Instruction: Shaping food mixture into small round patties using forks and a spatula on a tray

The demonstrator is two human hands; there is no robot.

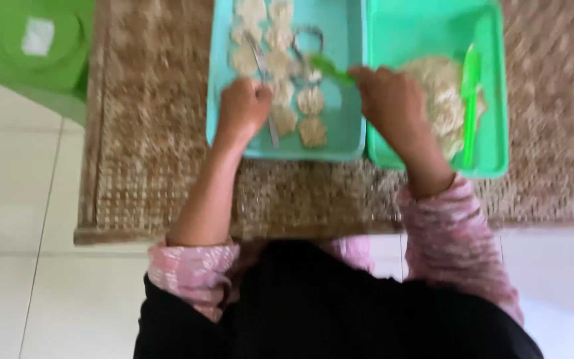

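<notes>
Nearest you, your pink patterned sleeves (pixel 456 233) are pushed up and both arms reach out over the woven mat (pixel 154 133). Your left hand (pixel 242 106) is curled shut at the near left of the pale blue tray (pixel 350 100); a thin metal utensil (pixel 266 80) runs past the knuckles, though blur hides whether the fingers actually grip it. Your right hand (pixel 388 100) sits at the seam between the trays, fingers pinched closed on a small green tool (pixel 330 66) that points left over the blue tray.

The pale shaped pieces (pixel 311 131) lie in rows on the blue tray, from just beside your hands to its far end. They look soft, light and easily torn, so they are best lifted from underneath at the edges, not pinched in the middle. In the green tray (pixel 433 26) on the right, a crumbly heap (pixel 443 93) lies beside a green spatula (pixel 471 106). A round metal cutter (pixel 308 41) rests farther off, and a green stool (pixel 34 46) stands far left.
</notes>
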